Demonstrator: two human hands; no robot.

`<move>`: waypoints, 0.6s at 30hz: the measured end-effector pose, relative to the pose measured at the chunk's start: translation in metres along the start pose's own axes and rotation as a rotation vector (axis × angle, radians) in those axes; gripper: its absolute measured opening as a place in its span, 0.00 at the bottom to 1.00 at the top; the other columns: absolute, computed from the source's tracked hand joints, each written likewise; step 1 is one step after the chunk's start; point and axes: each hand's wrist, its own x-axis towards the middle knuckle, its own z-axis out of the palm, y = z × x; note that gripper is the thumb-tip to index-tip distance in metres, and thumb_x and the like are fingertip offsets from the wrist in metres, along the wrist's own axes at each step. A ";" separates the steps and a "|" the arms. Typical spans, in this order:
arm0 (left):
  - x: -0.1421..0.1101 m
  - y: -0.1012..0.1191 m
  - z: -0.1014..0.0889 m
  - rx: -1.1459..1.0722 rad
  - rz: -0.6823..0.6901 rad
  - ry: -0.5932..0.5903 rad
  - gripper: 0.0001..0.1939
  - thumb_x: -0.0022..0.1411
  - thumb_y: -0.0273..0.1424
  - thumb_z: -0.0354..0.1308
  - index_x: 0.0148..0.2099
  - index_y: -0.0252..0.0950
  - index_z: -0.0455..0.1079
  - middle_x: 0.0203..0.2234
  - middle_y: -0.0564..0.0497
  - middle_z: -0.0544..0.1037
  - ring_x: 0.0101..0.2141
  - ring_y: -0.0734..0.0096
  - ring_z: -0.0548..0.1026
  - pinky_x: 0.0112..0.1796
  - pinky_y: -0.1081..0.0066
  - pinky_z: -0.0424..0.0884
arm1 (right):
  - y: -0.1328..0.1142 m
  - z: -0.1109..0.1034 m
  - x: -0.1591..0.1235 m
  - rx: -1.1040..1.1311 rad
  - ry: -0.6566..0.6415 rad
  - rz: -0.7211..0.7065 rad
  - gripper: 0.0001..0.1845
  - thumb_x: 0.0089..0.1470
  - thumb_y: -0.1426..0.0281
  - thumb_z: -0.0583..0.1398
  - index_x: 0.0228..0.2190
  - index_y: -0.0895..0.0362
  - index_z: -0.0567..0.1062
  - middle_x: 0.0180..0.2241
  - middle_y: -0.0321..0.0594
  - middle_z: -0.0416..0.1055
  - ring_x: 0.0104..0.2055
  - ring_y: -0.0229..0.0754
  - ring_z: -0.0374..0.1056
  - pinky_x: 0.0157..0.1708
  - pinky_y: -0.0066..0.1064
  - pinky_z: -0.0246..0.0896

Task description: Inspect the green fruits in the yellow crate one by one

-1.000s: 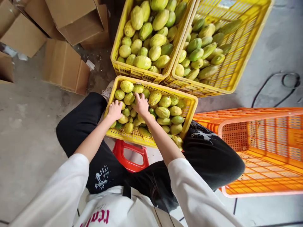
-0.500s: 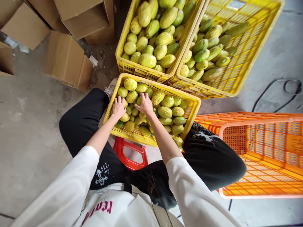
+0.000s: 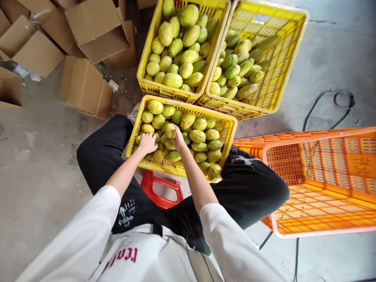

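Note:
A small yellow crate [image 3: 232, 129] full of green-yellow papayas stands on a red stool [image 3: 160, 192] between my knees. My right hand [image 3: 176, 137] is closed around one small papaya [image 3: 169, 130], lifted just above the pile. My left hand [image 3: 147, 143] lies on the fruit at the crate's near left side, fingers curled down over the papayas; whether it grips one I cannot tell.
Two larger yellow crates of papayas, one [image 3: 146, 55] at the back centre and one [image 3: 289, 58] to its right, stand beyond. An orange crate [image 3: 320, 231] lies at my right. Cardboard boxes [image 3: 85, 86] lie at the back left, a black cable [image 3: 320, 102] at the right.
My right hand has closed on a small papaya and raised it from the pile. My left hand slid slightly toward me on the fruit. The view shifted a little.

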 end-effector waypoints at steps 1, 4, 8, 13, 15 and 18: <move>0.000 0.001 0.000 0.022 0.024 -0.005 0.25 0.67 0.40 0.53 0.58 0.27 0.71 0.53 0.31 0.73 0.54 0.43 0.72 0.54 0.53 0.61 | -0.002 -0.007 -0.006 0.114 0.002 0.059 0.13 0.56 0.64 0.54 0.43 0.52 0.70 0.41 0.38 0.75 0.49 0.42 0.71 0.53 0.39 0.71; 0.002 0.005 -0.002 0.062 0.075 -0.031 0.24 0.66 0.38 0.53 0.58 0.26 0.71 0.55 0.31 0.73 0.54 0.45 0.72 0.54 0.55 0.62 | -0.004 -0.029 -0.028 0.311 -0.006 0.195 0.13 0.59 0.64 0.51 0.42 0.53 0.71 0.35 0.38 0.77 0.45 0.42 0.75 0.49 0.40 0.74; 0.007 0.013 -0.001 0.111 0.166 -0.101 0.24 0.63 0.34 0.57 0.58 0.28 0.72 0.59 0.31 0.69 0.57 0.40 0.69 0.52 0.54 0.65 | 0.001 -0.046 -0.053 0.434 -0.062 0.342 0.18 0.58 0.59 0.53 0.43 0.56 0.74 0.32 0.43 0.79 0.37 0.47 0.78 0.41 0.42 0.79; 0.013 0.035 0.010 0.095 0.315 -0.111 0.20 0.60 0.25 0.57 0.54 0.31 0.75 0.55 0.34 0.74 0.60 0.45 0.65 0.57 0.53 0.62 | 0.007 -0.051 -0.066 0.581 0.013 0.366 0.24 0.60 0.57 0.49 0.45 0.59 0.75 0.35 0.47 0.81 0.29 0.45 0.77 0.30 0.37 0.78; 0.015 0.046 0.015 0.033 0.346 -0.125 0.22 0.57 0.21 0.57 0.54 0.31 0.75 0.53 0.34 0.76 0.58 0.47 0.68 0.57 0.55 0.64 | 0.007 -0.050 -0.070 0.631 0.067 0.355 0.26 0.63 0.58 0.45 0.45 0.60 0.75 0.34 0.46 0.81 0.28 0.43 0.75 0.28 0.35 0.77; 0.018 0.058 0.017 -0.007 0.322 -0.145 0.20 0.58 0.20 0.54 0.52 0.30 0.76 0.52 0.34 0.76 0.55 0.48 0.72 0.53 0.57 0.68 | 0.008 -0.048 -0.078 0.689 0.113 0.334 0.28 0.65 0.55 0.45 0.44 0.61 0.75 0.34 0.46 0.81 0.26 0.41 0.74 0.28 0.32 0.76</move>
